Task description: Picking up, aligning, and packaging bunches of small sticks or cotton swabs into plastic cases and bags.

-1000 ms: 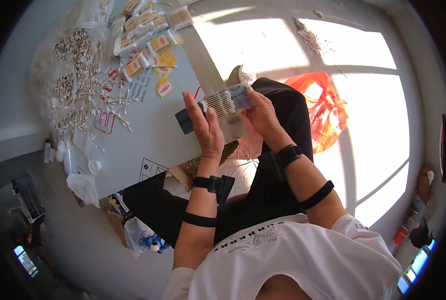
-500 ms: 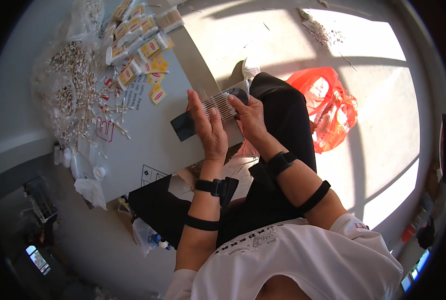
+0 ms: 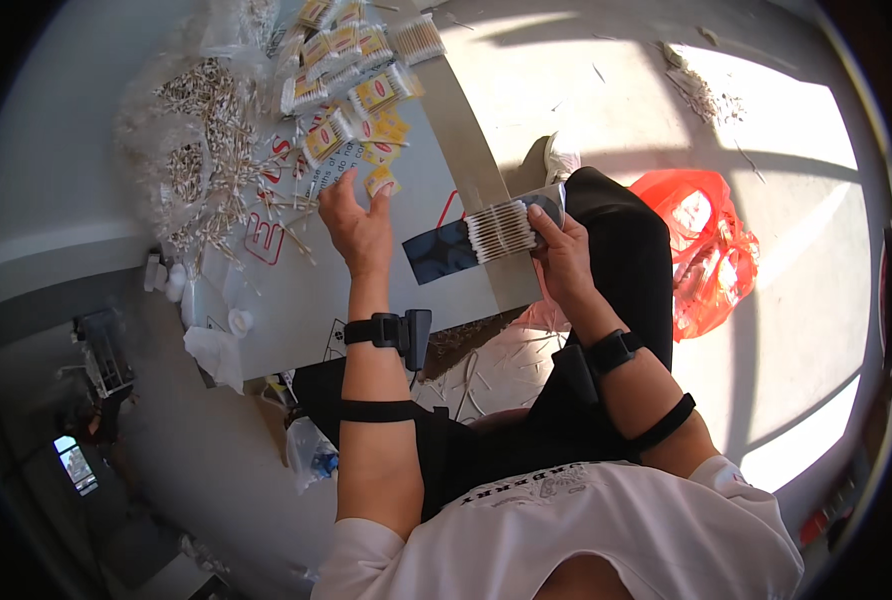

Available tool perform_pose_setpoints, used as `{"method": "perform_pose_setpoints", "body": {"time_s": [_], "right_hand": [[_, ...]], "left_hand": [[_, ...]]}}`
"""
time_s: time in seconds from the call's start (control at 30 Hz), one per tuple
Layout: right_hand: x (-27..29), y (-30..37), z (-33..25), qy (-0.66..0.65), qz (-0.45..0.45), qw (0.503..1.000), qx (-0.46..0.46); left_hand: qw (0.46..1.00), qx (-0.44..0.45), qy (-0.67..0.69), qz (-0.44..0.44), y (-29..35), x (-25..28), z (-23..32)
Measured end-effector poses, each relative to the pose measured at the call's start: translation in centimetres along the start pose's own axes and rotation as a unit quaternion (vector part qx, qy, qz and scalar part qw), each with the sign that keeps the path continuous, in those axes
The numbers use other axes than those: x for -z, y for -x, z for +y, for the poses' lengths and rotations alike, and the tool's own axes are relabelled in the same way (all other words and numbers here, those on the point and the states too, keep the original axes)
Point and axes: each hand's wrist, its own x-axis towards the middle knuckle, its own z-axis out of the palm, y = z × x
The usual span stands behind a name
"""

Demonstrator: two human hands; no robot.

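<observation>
A row of cotton swabs (image 3: 502,232) lies side by side on a dark, flat strip (image 3: 438,255). My right hand (image 3: 566,258) grips the strip's right end, the thumb pressing on top beside the swabs. Over the table, my left hand (image 3: 358,228) is open and holds nothing that I can see, its thumb and fingers apart. Just beyond its thumb lies a small yellow card (image 3: 381,181); whether they touch I cannot tell. More yellow cards (image 3: 386,130) lie farther off, beside filled swab packs (image 3: 376,90).
Clear plastic bags of loose swabs (image 3: 191,150) cover the table's far left, with stray swabs spilling out. A white round cap (image 3: 240,322) and a crumpled white sheet (image 3: 216,357) are at the near left edge. A red plastic bag (image 3: 711,250) sits on the floor at right.
My left hand has left the swabs and moved left over the table toward the yellow cards. My right hand keeps hold of the strip with the swabs. The whole view has shifted.
</observation>
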Motion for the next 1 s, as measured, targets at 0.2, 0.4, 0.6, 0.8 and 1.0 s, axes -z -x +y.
{"method": "perform_pose_setpoints", "body": {"time_s": [0.2, 0.4, 0.6, 0.8, 1.0], "right_hand": [[0.6, -0.5, 0.0, 0.009, -0.044, 0.999, -0.013], [-0.3, 0.0, -0.6, 0.008, 0.01, 1.0, -0.022], [-1.8, 2.9, -5.1, 0.454, 0.097, 0.738, 0.489], [-2.4, 2.5, -3.3, 0.486, -0.047, 0.77, 0.411], [-1.6, 2.2, -3.3, 0.469, -0.003, 0.794, 0.386]], "left_hand": [[0.973, -0.004, -0.063, -0.224, -5.1, 0.7, -1.4], [0.94, 0.184, 0.13, -0.256, -1.4, 1.9, 0.9], [0.891, 0.141, 0.267, -0.339, 5.5, 4.8, 5.2], [0.965, 0.113, 0.203, -0.118, 6.6, 2.5, 6.2], [0.984, -0.09, 0.038, -0.152, 2.6, -0.3, 5.8]]}}
